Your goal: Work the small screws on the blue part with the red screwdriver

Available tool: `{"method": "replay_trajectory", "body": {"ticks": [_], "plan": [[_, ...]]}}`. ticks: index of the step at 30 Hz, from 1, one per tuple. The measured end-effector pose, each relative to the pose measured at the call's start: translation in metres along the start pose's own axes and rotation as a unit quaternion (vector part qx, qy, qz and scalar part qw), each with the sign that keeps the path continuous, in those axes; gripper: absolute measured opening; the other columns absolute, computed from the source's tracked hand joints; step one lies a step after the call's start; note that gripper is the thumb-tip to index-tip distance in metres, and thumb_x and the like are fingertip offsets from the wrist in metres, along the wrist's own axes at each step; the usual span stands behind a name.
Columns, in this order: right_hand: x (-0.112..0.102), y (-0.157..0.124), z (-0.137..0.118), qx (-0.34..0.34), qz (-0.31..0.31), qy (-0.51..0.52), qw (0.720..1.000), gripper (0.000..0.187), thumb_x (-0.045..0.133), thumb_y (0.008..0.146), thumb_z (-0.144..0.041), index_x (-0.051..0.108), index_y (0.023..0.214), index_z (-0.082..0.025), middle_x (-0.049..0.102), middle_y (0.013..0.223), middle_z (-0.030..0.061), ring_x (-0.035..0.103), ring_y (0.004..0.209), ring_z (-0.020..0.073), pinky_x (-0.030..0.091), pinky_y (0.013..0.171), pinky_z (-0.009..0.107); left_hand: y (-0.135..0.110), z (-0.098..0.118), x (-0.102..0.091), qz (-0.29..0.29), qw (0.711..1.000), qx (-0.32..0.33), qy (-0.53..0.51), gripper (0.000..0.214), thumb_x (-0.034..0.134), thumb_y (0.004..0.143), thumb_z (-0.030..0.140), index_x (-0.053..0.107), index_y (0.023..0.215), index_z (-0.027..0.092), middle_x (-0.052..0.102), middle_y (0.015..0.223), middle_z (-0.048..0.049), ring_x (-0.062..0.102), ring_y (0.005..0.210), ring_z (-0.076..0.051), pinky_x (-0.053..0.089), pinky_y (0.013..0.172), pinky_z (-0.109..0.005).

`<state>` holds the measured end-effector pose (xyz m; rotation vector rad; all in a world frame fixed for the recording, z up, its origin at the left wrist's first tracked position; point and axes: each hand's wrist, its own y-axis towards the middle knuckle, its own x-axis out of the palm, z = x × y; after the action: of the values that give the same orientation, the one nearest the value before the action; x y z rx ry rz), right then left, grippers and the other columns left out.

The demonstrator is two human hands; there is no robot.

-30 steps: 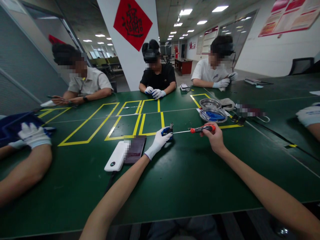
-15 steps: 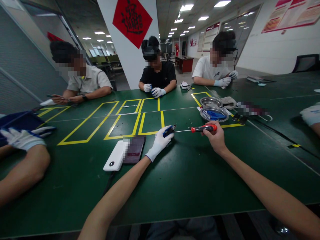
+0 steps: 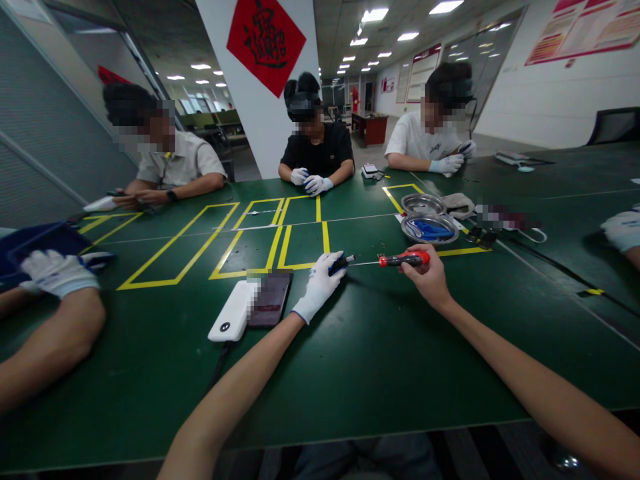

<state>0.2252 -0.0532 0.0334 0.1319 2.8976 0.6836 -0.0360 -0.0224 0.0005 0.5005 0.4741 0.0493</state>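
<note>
My left hand [image 3: 323,283], in a white glove, is closed around a small dark blue object [image 3: 338,265] with a metal end; its kind is too small to make out. Bare and ungloved, my right hand [image 3: 425,277] grips a red and black screwdriver [image 3: 404,259] by its handle. The thin shaft points left, and its tip is at or close to the metal end of the dark blue object; whether they touch I cannot tell. Both hands are over the green table [image 3: 350,373]. Left of my gloved hand lie a dark phone [image 3: 271,303] and a white power bank [image 3: 234,312].
Two metal bowls [image 3: 453,235] stand beyond my right hand, the nearer one holding blue pieces [image 3: 430,230]. Yellow tape [image 3: 145,285] marks rectangles on the table. Several people sit around it, and a co-worker's gloved hand [image 3: 63,273] rests at the left by a blue bin [image 3: 37,243].
The dark blue object has turned slightly in my left hand. My right hand and the screwdriver have shifted a little left. The co-worker's gloved hand at the left has moved to the right.
</note>
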Motion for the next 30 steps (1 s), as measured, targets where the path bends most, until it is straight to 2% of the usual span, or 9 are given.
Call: {"method": "replay_trajectory", "body": {"ticks": [5, 10, 18, 23, 26, 30], "plan": [[0.004, -0.002, 0.007, 0.04, -0.02, 0.035, 0.998, 0.038, 0.068, 0.076, -0.038, 0.052, 0.105, -0.02, 0.063, 0.101, 0.0074, 0.069, 0.078, 0.0208, 0.059, 0.074, 0.039, 0.0, -0.006, -0.005, -0.019, 0.997, 0.028, 0.067, 0.047, 0.062, 0.078, 0.02, 0.058, 0.125, 0.024, 0.057, 0.119, -0.0076, 0.054, 0.11, -0.023, 0.04, 0.1, -0.036], [0.003, -0.003, 0.014, 0.055, -0.021, 0.037, 0.998, 0.041, 0.069, 0.076, -0.045, 0.054, 0.103, -0.019, 0.063, 0.103, 0.0086, 0.07, 0.082, 0.0227, 0.06, 0.076, 0.04, 0.0, -0.008, -0.006, -0.026, 0.997, 0.024, 0.069, 0.046, 0.063, 0.079, 0.022, 0.058, 0.125, 0.025, 0.057, 0.117, -0.0076, 0.055, 0.107, -0.023, 0.041, 0.098, -0.036], [0.003, -0.003, 0.019, 0.072, -0.008, 0.056, 0.996, 0.041, 0.072, 0.074, -0.044, 0.056, 0.103, -0.02, 0.065, 0.098, 0.0073, 0.07, 0.079, 0.0231, 0.06, 0.076, 0.042, -0.001, -0.012, -0.002, -0.033, 0.995, 0.041, 0.089, 0.043, 0.062, 0.08, 0.022, 0.058, 0.123, 0.025, 0.057, 0.115, -0.0068, 0.056, 0.105, -0.022, 0.044, 0.096, -0.035], [0.006, -0.002, 0.025, 0.054, 0.013, 0.084, 0.995, 0.038, 0.074, 0.072, -0.038, 0.056, 0.101, -0.021, 0.065, 0.101, 0.0062, 0.069, 0.087, 0.0244, 0.06, 0.08, 0.044, 0.0, -0.015, -0.002, -0.034, 0.987, 0.073, 0.139, 0.044, 0.061, 0.082, 0.021, 0.055, 0.125, 0.023, 0.058, 0.118, -0.0066, 0.056, 0.109, -0.02, 0.045, 0.098, -0.036], [0.007, -0.003, 0.024, 0.035, 0.005, 0.1, 0.994, 0.036, 0.073, 0.074, -0.034, 0.054, 0.102, -0.022, 0.065, 0.104, 0.0062, 0.066, 0.097, 0.0257, 0.058, 0.085, 0.045, 0.001, -0.018, -0.001, -0.036, 0.983, 0.093, 0.151, 0.044, 0.061, 0.081, 0.021, 0.054, 0.125, 0.022, 0.059, 0.123, -0.0072, 0.054, 0.115, -0.02, 0.043, 0.103, -0.039], [0.007, -0.003, 0.021, 0.025, 0.003, 0.1, 0.995, 0.036, 0.073, 0.074, -0.03, 0.054, 0.102, -0.022, 0.065, 0.108, 0.0075, 0.064, 0.102, 0.0261, 0.056, 0.088, 0.047, 0.002, -0.021, -0.001, -0.048, 0.982, 0.093, 0.159, 0.044, 0.061, 0.083, 0.024, 0.053, 0.126, 0.021, 0.06, 0.122, -0.0072, 0.055, 0.114, -0.021, 0.043, 0.103, -0.04]]}}
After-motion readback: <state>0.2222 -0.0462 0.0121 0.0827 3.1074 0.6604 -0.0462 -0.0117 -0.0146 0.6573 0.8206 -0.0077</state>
